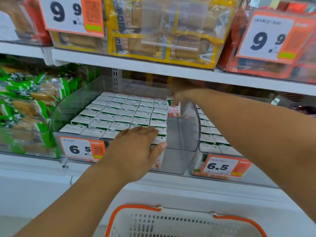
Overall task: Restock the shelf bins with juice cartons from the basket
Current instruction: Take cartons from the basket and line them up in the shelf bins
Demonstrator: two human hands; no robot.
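Shop shelf w/ clear bin (191, 134) of juice cartons (123, 115) | L hand (136, 149) flat, fingers together on front cartons | R hand (177, 93) pinches pink carton (174, 109) at bin's back-right gap | basket (179, 223) below.

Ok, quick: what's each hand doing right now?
Left hand: open, flat on the front cartons.
Right hand: pinches the pink carton at the bin's back.

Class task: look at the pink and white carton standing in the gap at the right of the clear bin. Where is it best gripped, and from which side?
Grip the carton at its top, coming from above. It stands upright, with packed cartons on its left and the bin wall to its right, so only the top is free. The right hand is there already.
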